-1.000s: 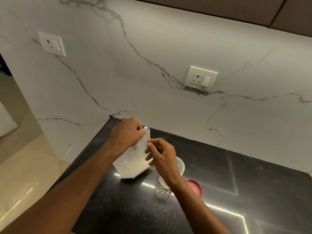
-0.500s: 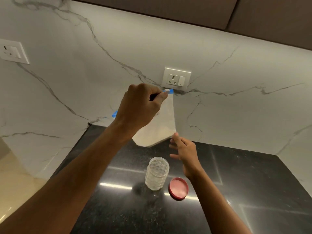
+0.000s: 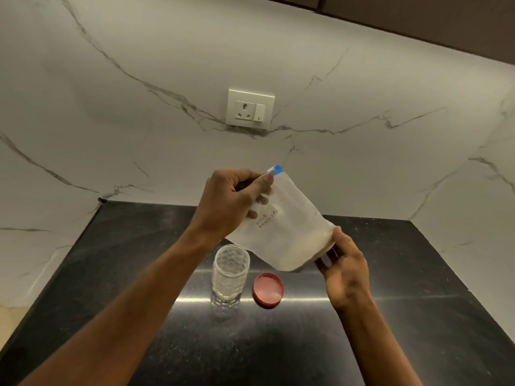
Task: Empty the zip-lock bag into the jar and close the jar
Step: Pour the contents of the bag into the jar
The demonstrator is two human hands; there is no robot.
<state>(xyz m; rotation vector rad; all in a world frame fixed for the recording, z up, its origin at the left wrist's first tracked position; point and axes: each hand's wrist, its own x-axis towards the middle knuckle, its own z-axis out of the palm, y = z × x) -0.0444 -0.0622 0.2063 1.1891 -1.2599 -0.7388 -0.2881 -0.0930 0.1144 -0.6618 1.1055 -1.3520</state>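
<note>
Head view, near field: black countertop [image 3: 278, 344], bare polished stretch toward camera, glare band across it.
Lid: red lid [image 3: 268, 290] lying flat on counter, just right of jar, not touching it.
Jar: clear faceted jar [image 3: 230, 270] upright, mouth open, looks empty, under left wrist.
Right hand: right hand [image 3: 345, 271] holds bag's lower corner, thumb on top, fingers curled underneath.
Bag: zip-lock bag [image 3: 289, 240] in the air, above and right of jar, slanted with zip end up-left and full end down-right. White powder inside, handwritten label [image 3: 267, 220] facing camera.
Left hand: left hand [image 3: 234, 201] grips top of bag beside blue zip strip [image 3: 276, 170], fingers curled round it.
Change: half a second back, hung near-vertical from left hand, higher against wall, right hand loose-fingered at bottom corner. Now lower, tilted, corner taken by right hand.
Meaning: likely two-hand control gained ahead of opening and tipping. Nothing poured yet. Zip open or sealed: cannot tell.
Room: open counter right of lid and toward camera. Left counter edge drops off beyond jar. Lid close on jar's right, easy to knock when lowering bag.
Far: marble wall [image 3: 139, 135] closes the back, side wall meets it at right. Socket [image 3: 250, 109] well above hands.
</note>
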